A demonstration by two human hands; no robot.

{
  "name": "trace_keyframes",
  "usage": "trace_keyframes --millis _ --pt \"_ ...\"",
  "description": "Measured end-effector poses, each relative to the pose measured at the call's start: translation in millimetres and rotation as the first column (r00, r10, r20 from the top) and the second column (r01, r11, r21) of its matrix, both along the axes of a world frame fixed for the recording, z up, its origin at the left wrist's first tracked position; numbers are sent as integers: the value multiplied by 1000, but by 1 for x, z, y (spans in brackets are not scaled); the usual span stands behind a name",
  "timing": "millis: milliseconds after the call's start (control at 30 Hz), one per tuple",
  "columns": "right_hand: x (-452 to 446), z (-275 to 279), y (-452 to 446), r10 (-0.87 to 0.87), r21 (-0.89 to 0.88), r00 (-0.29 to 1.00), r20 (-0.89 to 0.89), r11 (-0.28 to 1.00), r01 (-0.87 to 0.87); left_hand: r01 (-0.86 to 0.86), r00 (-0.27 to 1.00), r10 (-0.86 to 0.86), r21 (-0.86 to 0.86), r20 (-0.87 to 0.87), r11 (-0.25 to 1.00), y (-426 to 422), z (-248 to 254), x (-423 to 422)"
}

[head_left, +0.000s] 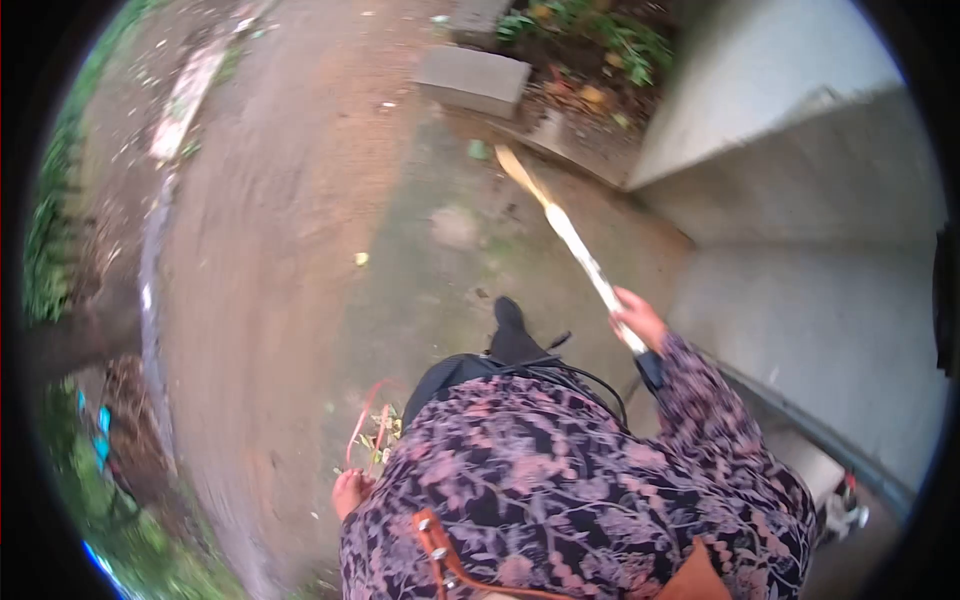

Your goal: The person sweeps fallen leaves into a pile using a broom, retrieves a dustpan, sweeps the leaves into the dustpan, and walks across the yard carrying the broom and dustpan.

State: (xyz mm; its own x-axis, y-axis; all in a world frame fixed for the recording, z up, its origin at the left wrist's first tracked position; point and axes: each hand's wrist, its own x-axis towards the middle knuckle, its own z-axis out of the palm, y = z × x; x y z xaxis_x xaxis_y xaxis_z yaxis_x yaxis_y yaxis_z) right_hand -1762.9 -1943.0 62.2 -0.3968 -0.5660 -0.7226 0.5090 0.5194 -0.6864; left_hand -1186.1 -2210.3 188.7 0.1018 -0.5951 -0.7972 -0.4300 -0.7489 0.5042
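My right hand [638, 318] is closed around the pale shaft of a long stick-like tool [580, 250], whose yellowish tip points forward over the ground. At the lower left my left hand [352, 492] is curled beside my body, at the lower end of a thin red loop [358, 425]. Yellowish leaves [378, 440] show next to that loop, partly hidden by my patterned clothing. What the loop belongs to is hard to make out.
A grey block [473, 78] lies by a planting bed [590, 95] at the top. A concrete wall [800, 180] stands on the right. Brown ground [270, 230] stretches ahead, with a kerb [152, 290] on the left. A yellow leaf [361, 259] lies on the ground.
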Motion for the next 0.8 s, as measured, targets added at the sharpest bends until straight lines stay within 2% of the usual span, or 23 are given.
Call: trace_keyframes --millis 33,67,100,133,167,233,367,433,467,533,600,633,667,733,767,800 --pt "5 11 14 42 -96 993 107 995 -32 -28 998 25 -46 -55 999 4 6 -10" --pt "7 8 27 102 -64 978 185 994 -92 -94 996 94 -51 8 994 8 -1 -10" --pt "9 18 31 90 -4 957 277 996 -92 -71 997 71 -63 6 996 9 -3 -8" --pt "7 -3 45 70 0 928 366 997 -76 -51 999 51 -72 1 996 12 -6 -9" --pt "7 -16 50 -19 96 893 449 995 -28 -105 994 102 -116 -26 988 14 -5 -14" --pt "4 -22 45 -22 240 923 385 968 -77 -149 988 144 -102 -51 984 25 5 -20" --pt "-23 -19 8 -31 305 947 320 950 -72 -179 983 173 -128 -56 975 55 -3 6" --pt "-26 -11 -19 61 281 984 166 954 -106 -310 949 301 -115 -88 944 84 -13 27" --pt "-27 -23 -27 182 244 975 124 947 -208 -405 913 395 -96 -102 909 102 -21 36" --pt "-10 -18 -56 322 195 946 41 926 -324 -478 878 470 -120 -85 870 138 -23 38" --pt "12 -16 -76 378 144 926 2 916 -374 -355 934 355 -195 -40 914 183 -31 49" --pt "22 -1 -89 394 108 919 18 913 -393 -332 943 328 -230 -54 915 206 -41 54" --pt "30 14 -102 435 111 898 59 892 -439 -376 926 371 -223 -65 900 229 -53 57" --pt "22 2 -126 575 162 813 94 797 -582 -450 892 448 -189 -56 873 270 -65 58" --pt "18 3 -144 585 131 798 148 788 -602 -618 787 618 -14 -6 786 261 -33 40" --pt "26 21 -174 665 110 736 124 728 -676 -647 763 647 -13 -15 762 267 -33 37"
